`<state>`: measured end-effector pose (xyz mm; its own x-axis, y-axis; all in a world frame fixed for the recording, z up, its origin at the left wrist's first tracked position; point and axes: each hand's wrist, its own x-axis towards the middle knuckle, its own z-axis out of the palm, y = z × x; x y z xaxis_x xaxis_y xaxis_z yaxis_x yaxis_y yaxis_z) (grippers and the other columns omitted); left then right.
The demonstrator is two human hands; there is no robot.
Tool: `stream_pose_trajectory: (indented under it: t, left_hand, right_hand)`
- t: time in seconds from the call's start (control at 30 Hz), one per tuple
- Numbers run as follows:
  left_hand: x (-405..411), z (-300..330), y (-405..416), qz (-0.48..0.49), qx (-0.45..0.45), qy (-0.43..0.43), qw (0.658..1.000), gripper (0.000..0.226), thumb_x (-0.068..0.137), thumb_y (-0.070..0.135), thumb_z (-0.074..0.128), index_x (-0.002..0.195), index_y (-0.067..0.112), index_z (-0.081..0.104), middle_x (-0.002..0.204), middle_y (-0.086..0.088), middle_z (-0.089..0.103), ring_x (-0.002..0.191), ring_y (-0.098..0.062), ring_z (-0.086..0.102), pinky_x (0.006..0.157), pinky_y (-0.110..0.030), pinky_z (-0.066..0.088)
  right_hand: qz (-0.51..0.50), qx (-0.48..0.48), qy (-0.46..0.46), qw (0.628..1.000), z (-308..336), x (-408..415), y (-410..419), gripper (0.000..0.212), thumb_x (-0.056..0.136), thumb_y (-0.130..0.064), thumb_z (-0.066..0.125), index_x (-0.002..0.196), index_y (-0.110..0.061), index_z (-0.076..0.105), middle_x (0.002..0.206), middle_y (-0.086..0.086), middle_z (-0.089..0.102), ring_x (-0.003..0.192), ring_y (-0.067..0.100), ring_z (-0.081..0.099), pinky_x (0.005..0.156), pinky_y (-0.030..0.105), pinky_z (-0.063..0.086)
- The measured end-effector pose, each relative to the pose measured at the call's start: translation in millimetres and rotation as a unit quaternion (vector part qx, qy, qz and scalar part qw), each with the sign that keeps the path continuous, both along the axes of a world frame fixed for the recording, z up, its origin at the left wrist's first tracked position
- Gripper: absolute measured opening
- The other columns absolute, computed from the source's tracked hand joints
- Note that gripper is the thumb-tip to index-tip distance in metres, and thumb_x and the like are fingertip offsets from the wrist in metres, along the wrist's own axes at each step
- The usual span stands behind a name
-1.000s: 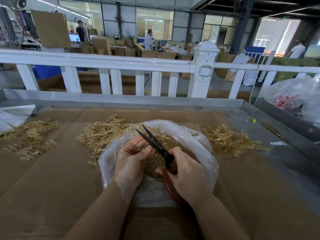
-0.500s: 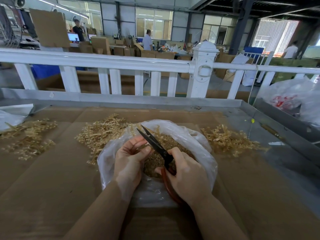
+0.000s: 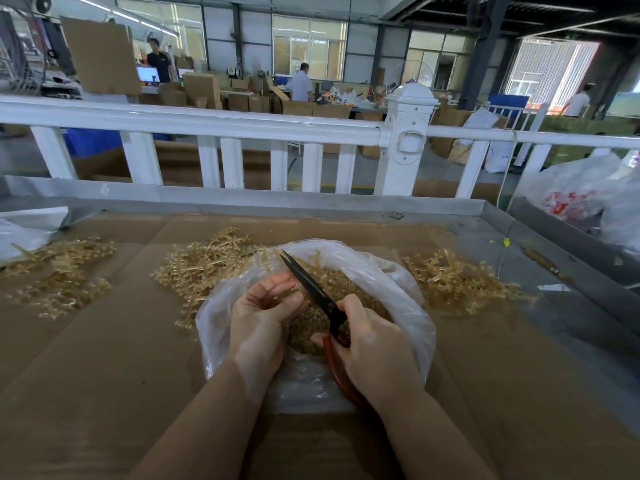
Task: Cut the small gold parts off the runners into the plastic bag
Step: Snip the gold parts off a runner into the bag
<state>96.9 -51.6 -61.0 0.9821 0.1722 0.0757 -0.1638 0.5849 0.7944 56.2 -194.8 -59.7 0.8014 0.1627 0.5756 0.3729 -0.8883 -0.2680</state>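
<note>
- Far left on the cardboard-covered table (image 3: 104, 358) I see a loose pile of gold runners (image 3: 59, 271), well apart from the hands.
- A second, denser heap of runners (image 3: 204, 268) lies just left of the plastic bag (image 3: 408, 306) and touches its rim.
- My left hand (image 3: 259, 320) hovers over the bag's left side, fingers curled, its grip pinching a thin gold runner piece (image 3: 287, 292) next to the blade.
- The black scissors (image 3: 311, 289) point up and away to the left, blades closed or nearly so.
- Inside the open bag sits a mound of cut gold parts (image 3: 311, 323), directly under both hands.
- My right hand (image 3: 374, 351) has its grip wrapped round the red scissor handles (image 3: 339, 372).
- Right of the bag lies a third heap of runners (image 3: 457, 282).
- A white railing (image 3: 207, 123) runs behind the table.
</note>
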Motion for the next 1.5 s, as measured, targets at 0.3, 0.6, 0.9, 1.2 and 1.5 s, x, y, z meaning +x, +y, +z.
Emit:
stream_pose_trajectory:
  t: [0.3,0.6,0.9,1.2,1.5]
  left_hand:
    - [-1.6,1.7,1.7,-0.033,-0.031,-0.001,0.999,0.018,0.066,0.002,0.067,0.084,0.006,0.069,0.089,-0.009,0.074,0.083,-0.017,0.072,0.075,-0.024,0.059]
    - [-0.7,0.7,0.9,-0.039,-0.003,0.024,0.999,0.044,0.072,-0.014,0.061,0.107,0.013,0.060,0.065,0.001,0.061,0.063,-0.009,0.067,0.060,-0.020,0.056]
    - [-1.0,2.2,4.8,-0.092,-0.041,0.040,0.994,0.020,0.076,0.008,0.063,0.094,0.000,0.066,0.086,-0.013,0.071,0.077,-0.020,0.069,0.067,-0.026,0.059]
    - [-2.3,5.4,2.6,-0.061,-0.066,0.048,0.995,0.019,0.086,-0.010,0.052,0.093,0.005,0.061,0.083,-0.011,0.059,0.066,-0.015,0.066,0.062,-0.023,0.058]
    - [-0.6,5.5,3.2,-0.050,-0.095,0.064,0.992,0.017,0.089,-0.011,0.049,0.091,0.001,0.061,0.082,-0.010,0.067,0.072,-0.017,0.069,0.069,-0.025,0.059]
  right_hand:
    - [-0.013,0.009,-0.004,1.000,-0.4,-1.4,0.1,0.045,0.083,-0.052,0.066,0.112,-0.018,0.061,0.092,-0.004,0.069,0.081,0.010,0.066,0.067,0.021,0.054]
    - [-0.026,0.030,-0.013,0.999,-2.2,-0.9,-2.0,0.044,0.082,-0.055,0.065,0.109,-0.020,0.061,0.092,-0.006,0.069,0.084,0.009,0.064,0.069,0.017,0.050]
    - [-0.017,0.039,0.000,0.999,-5.0,0.5,-2.0,0.046,0.081,-0.056,0.064,0.111,-0.021,0.061,0.096,-0.006,0.068,0.088,0.008,0.064,0.073,0.015,0.047]
    - [-0.023,0.061,-0.009,0.998,-4.2,-1.5,-3.0,0.044,0.080,-0.049,0.072,0.109,-0.018,0.064,0.096,-0.006,0.070,0.088,0.008,0.065,0.074,0.012,0.043]
    - [0.018,0.074,-0.028,0.997,-1.8,-4.6,-2.1,0.046,0.077,-0.055,0.065,0.107,-0.020,0.062,0.094,-0.008,0.067,0.088,0.008,0.063,0.074,0.012,0.044]
